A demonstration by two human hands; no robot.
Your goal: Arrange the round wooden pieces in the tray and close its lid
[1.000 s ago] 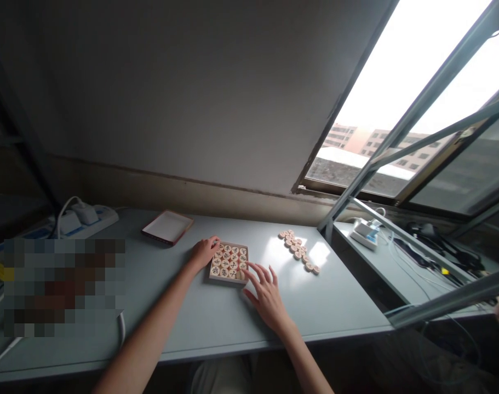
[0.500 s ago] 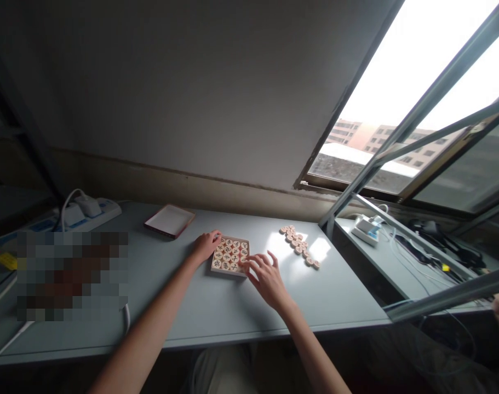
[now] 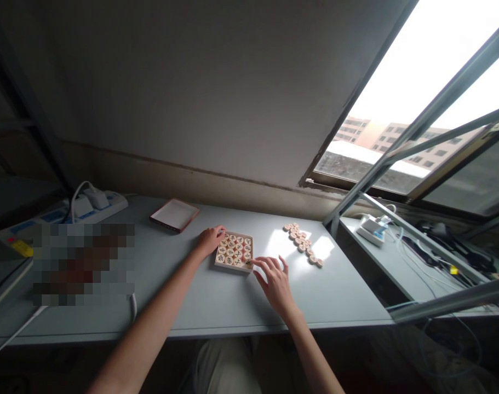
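Observation:
A shallow square box [image 3: 233, 267] holds rows of round wooden Chinese chess pieces [image 3: 231, 245] marked with black characters, lying flat with red showing between them. My left hand [image 3: 210, 239] grips the box at its far left corner, fingers curled over the edge. At the near right corner, my right hand [image 3: 274, 280] is open with its fingers spread. Its index fingertip reaches the box's right edge by the corner piece, and I see nothing in its grasp. More loose chess pieces [image 3: 302, 242] lie in a slanting line to the right of the box.
The box lid [image 3: 175, 214] lies inside up at the back left of the grey desk [image 3: 339, 298]. A power strip [image 3: 113, 202] with plugs and a blurred-out patch are at left. Metal frame bars [image 3: 366, 178] separate a second desk with cables at right.
My right hand has drawn back slightly from the box's pieces toward its right edge, uncovering the near right corner piece. My left hand stays on the box. The whole view has shifted slightly.

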